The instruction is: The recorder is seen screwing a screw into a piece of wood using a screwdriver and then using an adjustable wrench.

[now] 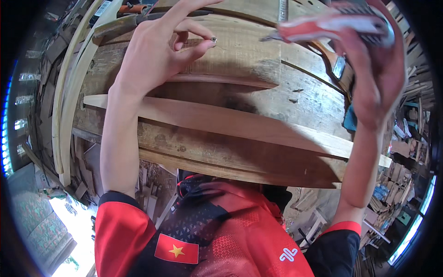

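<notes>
Over the workbench [184, 147], my left hand [159, 53] pinches a small shiny metal piece [213, 40] between thumb and forefinger, the other fingers spread. My right hand [376, 64] is raised at the upper right. It grips a red and white hand tool [330, 28] with a pointed metal tip facing left; motion blurs the tool, so its kind is unclear. Beneath both forearms a long, pale tapered wood strip [230, 121] lies across the bench. A shorter pointed wood piece [221, 81] lies beyond it.
A wooden-handled tool [115, 28] lies behind my left hand. Long curved wood strips [69, 106] stand at the left. A brush-like tool with a metal band [339, 67] lies near my right wrist, and a metal ruler [283, 11] at the back. Wood scraps [394, 184] crowd the right side.
</notes>
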The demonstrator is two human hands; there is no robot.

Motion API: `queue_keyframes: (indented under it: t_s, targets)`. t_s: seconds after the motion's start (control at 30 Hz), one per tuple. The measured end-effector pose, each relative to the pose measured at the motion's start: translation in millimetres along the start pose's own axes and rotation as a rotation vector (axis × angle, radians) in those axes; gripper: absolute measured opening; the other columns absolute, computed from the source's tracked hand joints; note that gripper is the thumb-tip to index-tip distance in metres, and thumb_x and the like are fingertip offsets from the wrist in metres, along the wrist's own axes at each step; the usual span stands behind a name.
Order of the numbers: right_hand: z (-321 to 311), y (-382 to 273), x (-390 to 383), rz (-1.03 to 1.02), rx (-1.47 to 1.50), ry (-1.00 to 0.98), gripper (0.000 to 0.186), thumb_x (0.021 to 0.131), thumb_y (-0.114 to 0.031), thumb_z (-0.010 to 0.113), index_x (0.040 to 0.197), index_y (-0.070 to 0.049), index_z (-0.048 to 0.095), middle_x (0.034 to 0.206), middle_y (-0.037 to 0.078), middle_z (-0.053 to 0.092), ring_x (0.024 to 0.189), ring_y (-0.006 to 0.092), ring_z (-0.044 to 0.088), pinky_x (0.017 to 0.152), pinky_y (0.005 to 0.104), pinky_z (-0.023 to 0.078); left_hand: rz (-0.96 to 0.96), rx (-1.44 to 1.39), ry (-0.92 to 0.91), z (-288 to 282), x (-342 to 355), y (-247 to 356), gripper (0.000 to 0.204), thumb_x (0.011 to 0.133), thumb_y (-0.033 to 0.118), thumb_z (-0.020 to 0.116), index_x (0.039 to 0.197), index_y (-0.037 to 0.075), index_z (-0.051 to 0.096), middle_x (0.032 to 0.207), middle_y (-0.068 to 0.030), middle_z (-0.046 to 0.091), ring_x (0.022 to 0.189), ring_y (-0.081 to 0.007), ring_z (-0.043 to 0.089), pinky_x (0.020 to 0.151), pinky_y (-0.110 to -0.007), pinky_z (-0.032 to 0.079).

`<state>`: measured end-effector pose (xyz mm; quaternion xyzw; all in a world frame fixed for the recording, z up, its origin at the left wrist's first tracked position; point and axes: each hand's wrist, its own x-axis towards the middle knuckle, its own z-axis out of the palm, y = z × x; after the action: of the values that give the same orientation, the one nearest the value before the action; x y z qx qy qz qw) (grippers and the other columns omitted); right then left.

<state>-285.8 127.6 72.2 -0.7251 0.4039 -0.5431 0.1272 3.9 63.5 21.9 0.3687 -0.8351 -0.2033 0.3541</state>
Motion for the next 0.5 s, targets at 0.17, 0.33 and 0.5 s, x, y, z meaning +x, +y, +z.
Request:
queue_keyframes:
  t_s: [0.17,0.33,0.5]
  targets:
    - [50.2,-42.9,37.5,-0.008,-0.074,-0.222,0.055,0.090,-0.006,0.077,0.138,0.005,0.050,0.107,0.012,0.061,0.086,0.0131,0.064,0.067,0.0196,0.055,0.134,0.010,-0.020,-7.1,-0.5,-10.2,0.069,0.084,0.007,0.083,0.147,0.017,0.056,0.089,0.0010,0.078,0.061,-0.0081,0.054,0.062,-0.024,0.048]
    - [59.7,-58.4,46.4,0.145,-0.066,-0.281,0.052,0.092,-0.005,0.076,0.137,0.004,0.051,0.108,0.011,0.060,0.093,0.0116,0.064,0.073,0.0213,0.053,0.065,-0.031,-0.014,-5.4,-2.5,-11.4,0.074,0.086,0.012,0.083,0.151,0.017,0.048,0.090,-0.0015,0.078,0.061,-0.0107,0.059,0.062,-0.027,0.051]
    - [66.9,-63.8,48.3,0.200,-0.093,-0.307,0.053,0.092,-0.004,0.076,0.137,0.003,0.051,0.108,0.010,0.061,0.094,0.0108,0.064,0.076,0.0220,0.054,0.052,0.044,-0.021,-7.8,-3.6,-18.5,0.074,0.086,0.017,0.083,0.151,0.015,0.048,0.091,-0.0034,0.079,0.061,-0.0139,0.062,0.061,-0.029,0.053]
